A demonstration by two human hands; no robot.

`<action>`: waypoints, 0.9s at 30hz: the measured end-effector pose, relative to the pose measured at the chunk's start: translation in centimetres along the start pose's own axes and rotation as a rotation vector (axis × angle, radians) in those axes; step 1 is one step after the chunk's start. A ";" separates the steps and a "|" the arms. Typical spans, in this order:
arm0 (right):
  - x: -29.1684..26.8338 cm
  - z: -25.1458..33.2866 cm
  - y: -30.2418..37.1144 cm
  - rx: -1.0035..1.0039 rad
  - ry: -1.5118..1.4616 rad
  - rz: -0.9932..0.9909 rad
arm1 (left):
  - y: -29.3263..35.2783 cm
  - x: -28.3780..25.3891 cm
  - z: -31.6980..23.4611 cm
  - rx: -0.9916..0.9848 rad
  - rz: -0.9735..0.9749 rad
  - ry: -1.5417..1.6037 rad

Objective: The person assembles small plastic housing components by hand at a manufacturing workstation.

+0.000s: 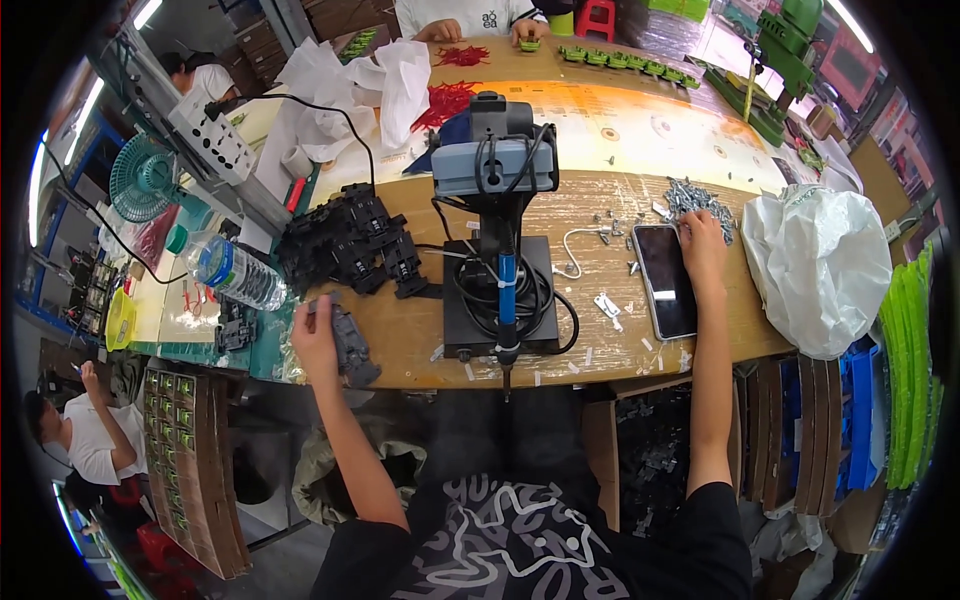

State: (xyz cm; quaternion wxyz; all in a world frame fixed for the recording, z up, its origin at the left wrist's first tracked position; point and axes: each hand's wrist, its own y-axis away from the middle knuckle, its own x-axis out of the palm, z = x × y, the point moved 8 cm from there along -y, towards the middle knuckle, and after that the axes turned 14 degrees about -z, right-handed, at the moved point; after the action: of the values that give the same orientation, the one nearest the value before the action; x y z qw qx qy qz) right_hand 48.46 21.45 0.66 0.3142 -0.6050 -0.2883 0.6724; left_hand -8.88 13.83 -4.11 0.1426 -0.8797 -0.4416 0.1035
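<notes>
My left hand (315,338) is closed on the edge of a black plastic part (350,348) at the table's front left edge. Beyond it lies a heap of similar black plastic parts (350,240). My right hand (704,240) reaches to the near side of a pile of small metal screws (690,196), its fingers bent down; what they pinch, if anything, is too small to make out. Beside that hand, a dark-screened phone (664,285) lies flat. Between my hands a blue electric screwdriver (507,300) hangs upright, bit downward, on a stand (490,170).
A clear water bottle (235,270) leans left of the heap. A white plastic bag (818,265) bulges at the right. Loose screws and paper scraps (608,308) lie mid-table. Across the table, a co-worker's hands (528,32) are near green parts (625,62) and red wires (445,103).
</notes>
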 end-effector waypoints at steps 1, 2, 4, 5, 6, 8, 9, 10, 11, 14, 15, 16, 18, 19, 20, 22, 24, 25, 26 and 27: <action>-0.1 0.2 0.0 -0.016 0.019 0.017 | 0.4 0.8 -0.1 0.007 0.061 -0.068; -0.2 0.2 -0.1 -0.019 0.015 0.014 | 0.9 1.6 -0.3 0.015 0.121 -0.136; -0.4 -0.1 -0.1 -0.045 0.066 0.011 | 1.6 2.1 -1.4 -0.006 0.144 -0.145; -0.6 -0.2 0.1 -0.029 0.068 -0.016 | 1.8 2.3 -1.7 -0.005 0.178 -0.175; -0.7 -0.1 0.0 -0.033 0.067 -0.016 | 2.0 2.4 -1.7 -0.006 0.211 -0.205; -1.7 0.0 -0.4 -0.012 0.005 -0.112 | 1.8 2.0 -0.7 -0.059 0.191 -0.053; -1.6 -0.2 -0.5 -0.018 0.009 -0.114 | 1.8 2.0 -1.0 -0.071 0.192 -0.008; -1.4 -0.6 -0.3 0.013 0.007 -0.107 | 1.9 2.2 -1.1 -0.084 0.193 0.038; -1.3 -0.9 -0.4 0.044 0.005 -0.099 | 1.9 2.3 -1.0 -0.088 0.191 0.046; -2.0 -0.5 -0.6 0.079 -0.006 -0.091 | 2.0 2.0 -0.8 -0.047 0.233 -0.060; -2.0 -0.4 -0.7 0.074 -0.006 -0.087 | 2.1 1.9 -1.3 -0.060 0.217 0.045; -2.3 -0.7 -0.7 0.110 -0.023 -0.114 | 2.1 1.6 -1.6 -0.073 0.201 0.148; -2.9 -1.0 -0.6 0.142 -0.039 -0.135 | 2.4 0.9 -1.6 -0.141 0.219 0.184; -3.6 -0.9 -0.4 0.145 -0.057 -0.169 | 3.4 0.7 -2.2 -0.135 0.265 0.137; -4.3 -0.9 -0.2 0.149 -0.076 -0.201 | 4.6 0.5 -3.0 -0.130 0.312 0.087; -4.5 -1.6 0.7 0.204 -0.074 -0.183 | 7.4 0.1 -4.7 -0.209 0.383 0.145; -3.9 -3.4 2.2 0.407 -0.170 -0.127 | 9.3 -0.9 -5.4 -0.284 0.339 0.212; -3.9 -3.2 2.3 0.410 -0.246 -0.136 | 10.0 -1.3 -6.0 -0.296 0.334 0.200; -3.8 -3.4 2.5 0.410 -0.247 -0.117 | 10.5 -1.8 -6.0 -0.421 0.277 0.276; -3.9 -3.4 2.3 0.313 -0.208 -0.117 | 11.1 -2.1 -5.8 -0.539 0.213 0.351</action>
State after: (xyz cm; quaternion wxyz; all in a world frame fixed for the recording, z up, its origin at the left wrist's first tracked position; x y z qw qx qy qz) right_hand 51.94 17.01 1.07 0.4114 -0.4582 -0.2460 0.7485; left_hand -0.01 4.85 -2.37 -0.0330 -0.9314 -0.3273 -0.1559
